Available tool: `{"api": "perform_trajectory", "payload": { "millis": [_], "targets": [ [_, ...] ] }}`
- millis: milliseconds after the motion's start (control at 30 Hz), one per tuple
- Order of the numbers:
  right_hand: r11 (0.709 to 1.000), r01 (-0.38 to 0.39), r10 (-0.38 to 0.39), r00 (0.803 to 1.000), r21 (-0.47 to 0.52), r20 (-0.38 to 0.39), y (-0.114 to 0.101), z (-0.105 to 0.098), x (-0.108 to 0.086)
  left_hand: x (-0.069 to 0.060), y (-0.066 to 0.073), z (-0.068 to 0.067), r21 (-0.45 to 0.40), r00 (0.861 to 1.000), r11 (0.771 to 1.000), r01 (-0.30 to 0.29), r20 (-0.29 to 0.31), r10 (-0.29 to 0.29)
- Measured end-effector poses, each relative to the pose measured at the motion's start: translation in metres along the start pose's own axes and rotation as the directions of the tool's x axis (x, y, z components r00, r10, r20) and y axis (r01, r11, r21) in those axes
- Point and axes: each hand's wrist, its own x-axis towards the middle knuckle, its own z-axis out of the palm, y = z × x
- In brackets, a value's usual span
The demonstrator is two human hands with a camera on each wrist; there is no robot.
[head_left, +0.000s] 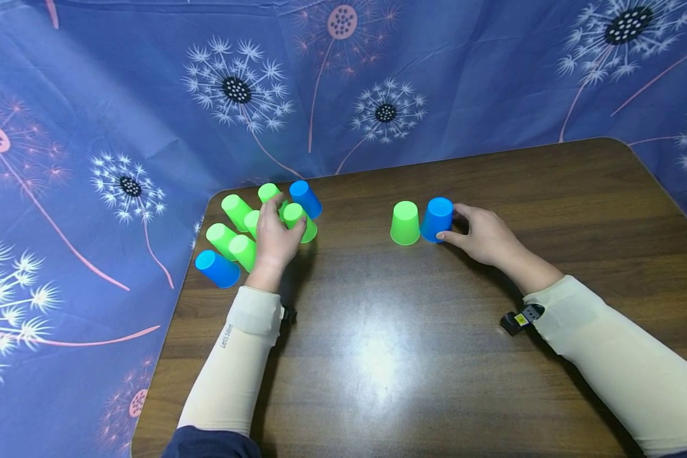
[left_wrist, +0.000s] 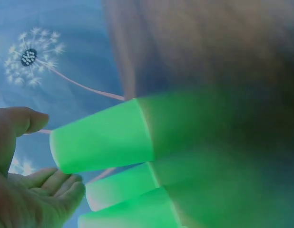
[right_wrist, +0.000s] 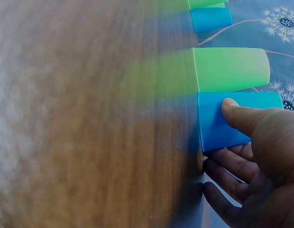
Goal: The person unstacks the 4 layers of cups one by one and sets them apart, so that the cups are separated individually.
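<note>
My right hand (head_left: pixel 485 236) holds an upside-down blue cup (head_left: pixel 437 219) at the table's middle, the thumb on its near side and the fingers round the far side. Close to that cup's left stands a green cup (head_left: pixel 405 224), also upside down. At the table's left my left hand (head_left: pixel 276 245) reaches over a group of cups, thumb and fingers spread by a green cup (head_left: pixel 301 221). In the left wrist view a gap shows between the hand and the nearest green cup (left_wrist: pixel 104 137).
Around the left hand stand several more green cups (head_left: pixel 236 212), with one blue cup (head_left: pixel 306 198) at the back and another blue cup (head_left: pixel 217 269) at the front left. The wooden table (head_left: pixel 355 305) meets a blue flowered cloth (head_left: pixel 464 76) behind and at the left.
</note>
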Motion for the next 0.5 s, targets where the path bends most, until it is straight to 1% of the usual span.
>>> {"api": "perform_trajectory", "payload": {
  "millis": [67,133,267,433,500],
  "targets": [
    [1.0,0.002,-0.002,1.0,-0.001,0.0,0.0,0.0,0.0,-0.001,0.006,0.0,-0.013,0.999,0.999,-0.046,-0.019,0.046],
    [1.0,0.001,-0.001,1.0,-0.004,0.0,0.0,0.0,0.0,-0.002,0.014,0.0,-0.018,0.996,0.996,-0.092,-0.022,0.092],
    [1.0,-0.001,0.001,1.0,-0.011,0.001,0.0,0.0,0.0,-0.004,0.028,0.007,-0.041,0.986,0.985,-0.167,0.021,0.168],
    [1.0,0.001,-0.001,1.0,-0.014,0.0,-0.001,0.0,0.0,-0.008,0.043,0.023,-0.068,0.975,0.98,-0.185,0.112,0.192],
    [1.0,0.0,0.0,1.0,-0.011,0.001,-0.001,0.0,0.0,-0.009,0.049,0.03,-0.088,0.969,0.976,-0.197,0.131,0.208]
  ]
}}
